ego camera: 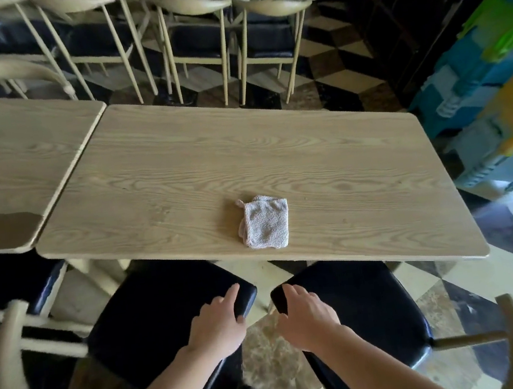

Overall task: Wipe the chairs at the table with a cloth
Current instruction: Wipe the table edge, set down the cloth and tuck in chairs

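Two bare forearms are seen entering from the near edge, each ending on a dark padded seat. The left hand (218,325) is laid on the inner front corner of the left chair (155,331), fingers fairly straight and holding nothing, with the thumb tucked over the seat's edge. The right hand (303,313) is placed on the matching corner of the right chair (362,311), fingers spread loosely over the padding, likewise holding nothing; whether the seat edge is actually gripped cannot be told. Between the two seats a strip of patterned floor (262,350) is left showing. Pale curved backrests are visible at the lower corners.

Beyond the hands, the wooden table (180,171) is shown, its near edge overhanging both seats. The cloth (265,221), folded into a small square, is lying on the tabletop near that edge, well apart from either hand. Farther off, more tables and chairs are ranged.

The step in hand is judged to be positioning or steadying of the chairs; wiping is not yet begun. For the next move, one hand must be lifted forward to the cloth so that it can be grasped and brought down to a seat
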